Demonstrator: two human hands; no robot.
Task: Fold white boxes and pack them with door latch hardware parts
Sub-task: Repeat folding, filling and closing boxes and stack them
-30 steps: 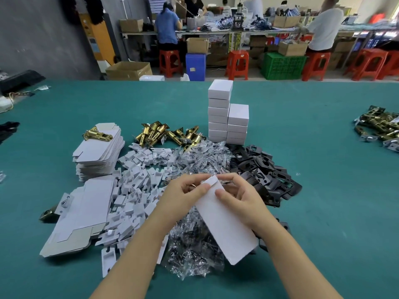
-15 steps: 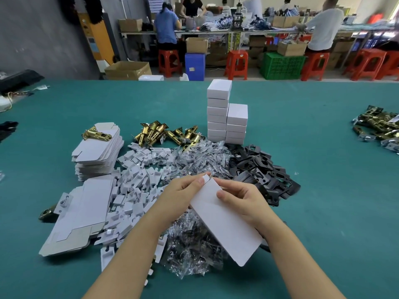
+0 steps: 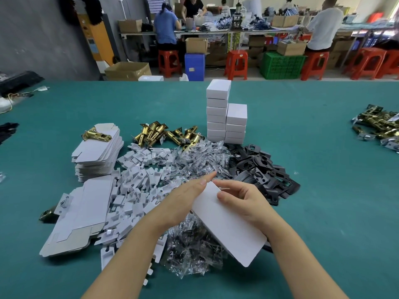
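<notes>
A long white box (image 3: 228,223) slants above the green table, its far end between both hands. My right hand (image 3: 241,199) grips it from the right, thumb on its top face. My left hand (image 3: 183,201) lies flat along its left side with straight fingers against the far end. Beneath lie clear bags of screws (image 3: 194,247). Brass latch bolts (image 3: 155,131), black strike plates (image 3: 261,169), small white card inserts (image 3: 138,182) and flat box blanks (image 3: 97,152) spread beyond. Two stacks of closed white boxes (image 3: 224,117) stand behind.
More flat blanks (image 3: 79,216) lie at the near left over a latch. Another heap of brass latches (image 3: 380,126) sits at the right edge. Beyond the table's far edge are red stools, a green crate, cardboard boxes and seated people at a bench.
The box's far end flap has gone down and shut. My left hand has flattened from a pinch at the flap to straight fingers along the box side. The right hand keeps its grip.
</notes>
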